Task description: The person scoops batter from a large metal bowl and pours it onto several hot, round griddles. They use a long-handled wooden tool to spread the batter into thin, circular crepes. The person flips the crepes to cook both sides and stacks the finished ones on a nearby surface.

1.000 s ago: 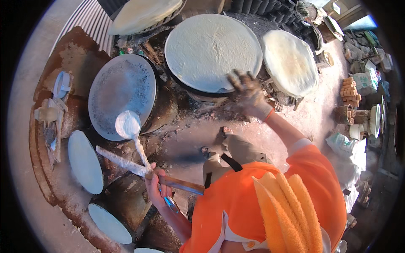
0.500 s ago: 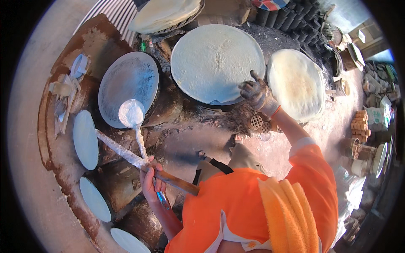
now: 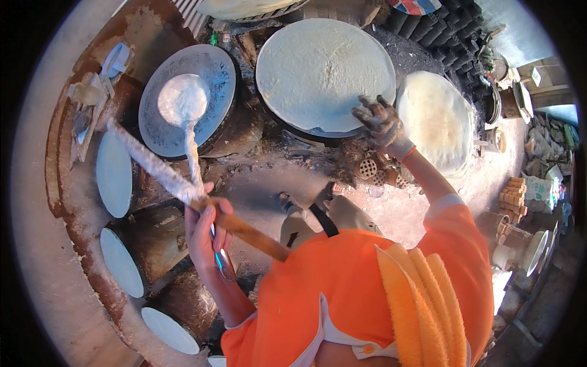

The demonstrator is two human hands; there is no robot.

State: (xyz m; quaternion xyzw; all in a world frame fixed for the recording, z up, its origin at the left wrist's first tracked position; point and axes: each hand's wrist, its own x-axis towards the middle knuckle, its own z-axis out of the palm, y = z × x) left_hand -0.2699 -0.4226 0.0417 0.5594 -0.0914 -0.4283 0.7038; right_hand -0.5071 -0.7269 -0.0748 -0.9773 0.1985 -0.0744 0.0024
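Note:
My left hand (image 3: 208, 229) is closed round two handles. One belongs to a batter-coated ladle (image 3: 183, 100), its pale round bowl over the dark left griddle (image 3: 214, 116). The other is a wooden stick (image 3: 251, 232), whose far end is also caked with batter. My right hand (image 3: 384, 128), in a stained glove, reaches to the near right rim of the middle griddle. Its fingers are spread at the edge of a large pale flatbread (image 3: 324, 70) that covers that griddle. Whether they press on the flatbread is hard to make out.
Finished flatbreads (image 3: 434, 122) lie in a round pile at the right. Several pale-topped round griddles (image 3: 115, 174) line the left side. Perforated coal briquettes (image 3: 367, 169) sit below the middle griddle, and dark ones (image 3: 428, 27) are stacked at the far right. A white-blue cup (image 3: 115, 60) stands at left.
The ladle has moved farther over the left griddle, with the stick moving along in my left hand. My right hand's fingers now lie flatter toward the flatbread's edge. The whole view has shifted slightly.

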